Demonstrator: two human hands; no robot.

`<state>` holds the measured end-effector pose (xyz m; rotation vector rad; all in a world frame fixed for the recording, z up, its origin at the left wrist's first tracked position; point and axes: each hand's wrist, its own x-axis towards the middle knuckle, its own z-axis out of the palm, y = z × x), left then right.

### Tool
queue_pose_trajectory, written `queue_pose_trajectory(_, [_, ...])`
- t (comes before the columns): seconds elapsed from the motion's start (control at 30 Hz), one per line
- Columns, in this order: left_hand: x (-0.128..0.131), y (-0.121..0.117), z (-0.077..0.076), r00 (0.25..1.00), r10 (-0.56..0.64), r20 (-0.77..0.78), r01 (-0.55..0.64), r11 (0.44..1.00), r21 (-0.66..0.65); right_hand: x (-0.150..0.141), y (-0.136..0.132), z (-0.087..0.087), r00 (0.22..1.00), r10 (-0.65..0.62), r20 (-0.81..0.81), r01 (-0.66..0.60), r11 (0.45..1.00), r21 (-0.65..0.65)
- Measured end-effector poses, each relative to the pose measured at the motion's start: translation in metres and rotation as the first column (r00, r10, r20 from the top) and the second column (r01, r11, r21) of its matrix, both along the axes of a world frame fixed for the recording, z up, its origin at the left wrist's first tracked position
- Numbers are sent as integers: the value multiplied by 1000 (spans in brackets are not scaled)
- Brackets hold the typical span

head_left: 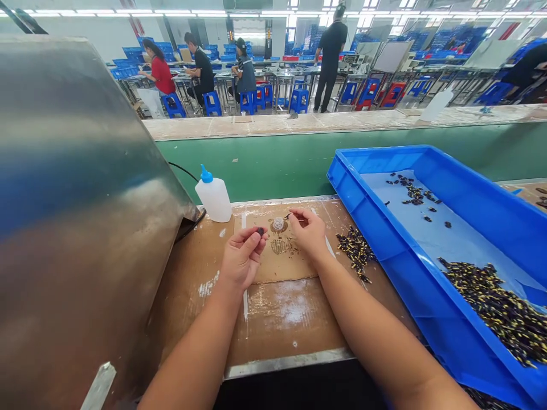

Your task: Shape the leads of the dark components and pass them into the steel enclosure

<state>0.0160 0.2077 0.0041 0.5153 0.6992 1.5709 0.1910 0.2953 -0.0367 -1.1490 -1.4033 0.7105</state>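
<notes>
The left hand pinches a small dark part, the right hand just beside a clear cap.

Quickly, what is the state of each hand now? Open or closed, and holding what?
Left hand: closed, pinching a small dark part.
Right hand: closed, pinching a thin dark piece.

Left hand: fingertips partly hide a small dark part, too small to identify.
Right hand: fingers mostly hide a dark sliver; its shape cannot be told.
Blue tray: lower corner runs past the frame; the striped parts inside are too small to identify.
Steel housing: cut off by the left edge.
Co-worker: cut off by the right edge.
</notes>
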Motion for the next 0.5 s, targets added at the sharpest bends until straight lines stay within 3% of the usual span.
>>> queue_pose_trajectory(0.37, [6, -2, -1, 999, 0, -36, 0, 1000, 1, -4, 9, -6, 923, -23, 384, -98, 952, 291])
queue_pose_trajectory(0.5, [7, -2, -1, 999, 16, -52, -15, 1000, 5, -6, 6, -6, 895, -32, 445, -125, 939, 319])
